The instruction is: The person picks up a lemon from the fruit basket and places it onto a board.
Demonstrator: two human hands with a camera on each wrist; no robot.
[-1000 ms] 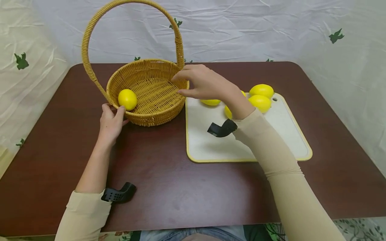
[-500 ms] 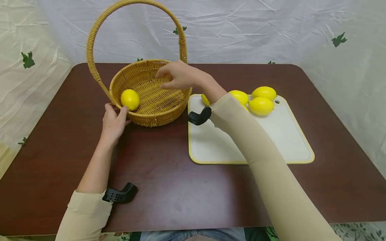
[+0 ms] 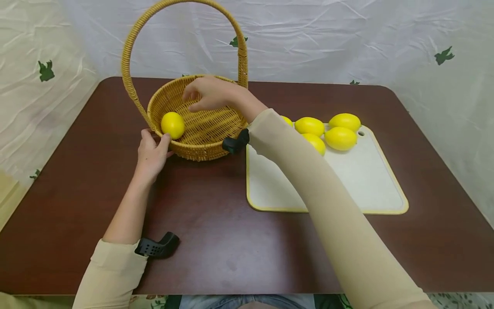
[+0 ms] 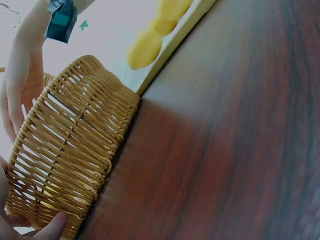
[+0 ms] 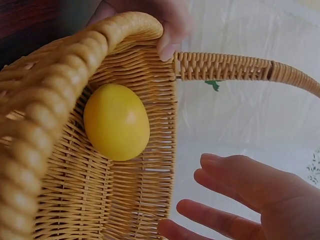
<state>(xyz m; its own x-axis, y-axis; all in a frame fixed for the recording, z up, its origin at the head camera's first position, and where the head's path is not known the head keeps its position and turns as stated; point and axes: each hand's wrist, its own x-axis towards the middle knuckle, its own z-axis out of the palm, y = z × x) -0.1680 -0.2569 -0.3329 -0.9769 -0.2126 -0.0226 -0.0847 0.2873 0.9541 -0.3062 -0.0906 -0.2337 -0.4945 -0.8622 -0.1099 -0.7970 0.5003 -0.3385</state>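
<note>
A wicker basket [image 3: 198, 152] with a tall arched handle stands on the left half of the table. My left hand [image 3: 152, 152] grips its near left rim, the thumb over the edge by the handle's foot. Inside, a lemon [image 3: 173, 125] lies against the wall close to that thumb. My right hand [image 3: 212, 92] hovers over the basket with its fingers loosely bent. In the right wrist view, nothing sits between the spread fingers [image 5: 220, 215], and the lemon [image 5: 116, 122] lies apart from them.
To the right, a white cutting board [image 3: 347, 184] with a yellow edge bears several lemons [image 3: 341, 138], partly covered by the right sleeve. The dark wooden table [image 3: 216, 240] runs back to a white cloth [image 3: 308, 43] hung behind it.
My right hand has moved left from the basket's right rim to over its middle. The left hand keeps its hold, and the lemon in the basket stays in place.
</note>
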